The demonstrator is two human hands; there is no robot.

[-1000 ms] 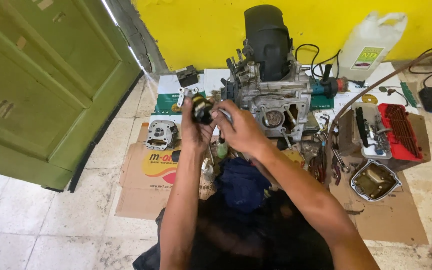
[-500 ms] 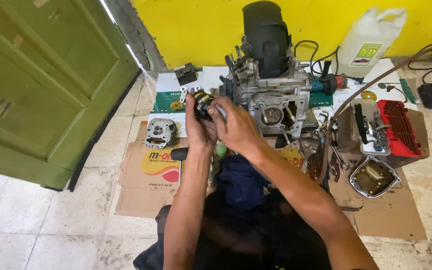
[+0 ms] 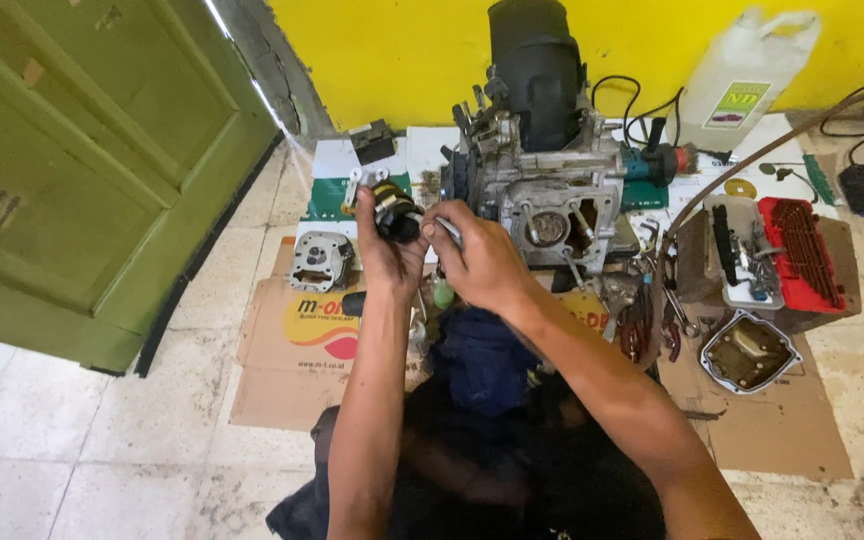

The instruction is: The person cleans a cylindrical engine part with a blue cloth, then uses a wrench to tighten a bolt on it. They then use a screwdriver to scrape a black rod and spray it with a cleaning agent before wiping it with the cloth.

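My left hand [image 3: 384, 248] grips a small dark round engine part [image 3: 395, 212] with a brass-coloured ring, held up just left of the grey engine block [image 3: 552, 195]. My right hand [image 3: 477, 258] is closed around a thin metal tool whose tip meets that part. A black cylinder [image 3: 535, 62] tops the engine. A grey cylinder head [image 3: 320, 261] lies on the cardboard [image 3: 282, 360] under my left hand. What my right fingers pinch is mostly hidden.
A green wooden door [image 3: 72, 170] stands at the left, a yellow wall behind. A white plastic jug [image 3: 747, 75], a red tool tray [image 3: 802, 255], a metal cover [image 3: 749, 352], pliers and loose tools lie on the right. A blue cloth [image 3: 479, 355] rests on my lap.
Both hands have lifted slightly with the small part and shifted a little toward the engine; the view has moved closer.
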